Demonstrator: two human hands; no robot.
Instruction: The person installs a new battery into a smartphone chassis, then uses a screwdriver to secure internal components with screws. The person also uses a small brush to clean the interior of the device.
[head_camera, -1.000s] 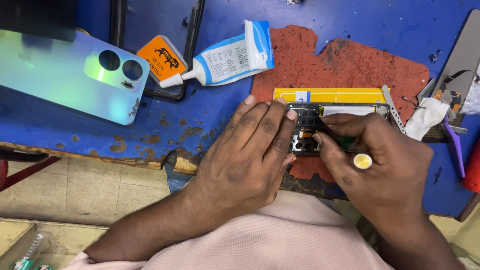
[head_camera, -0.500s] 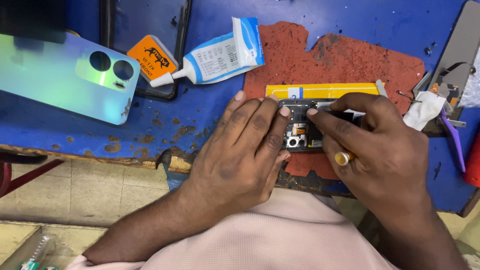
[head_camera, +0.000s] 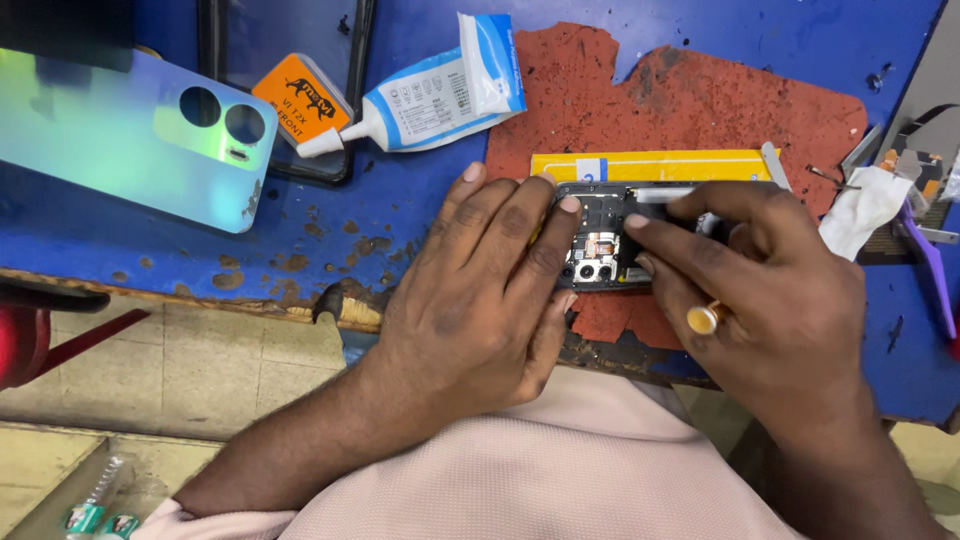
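I see the opened black smartphone with exposed camera modules lying on the torn red mat on the blue scuffed table, near its front edge. My left hand lies flat, fingers pressing the phone's left end; it covers that end, not clenched around anything. My right hand, with a gold ring, hides the phone's right half. Its fingertips pinch at the top edge, but I can't tell what, if anything, is in that grip. The yellow strip sits just behind the phone. The iridescent back cover lies well apart on the left, partly cut off. The white-blue glue tube rests beside it.
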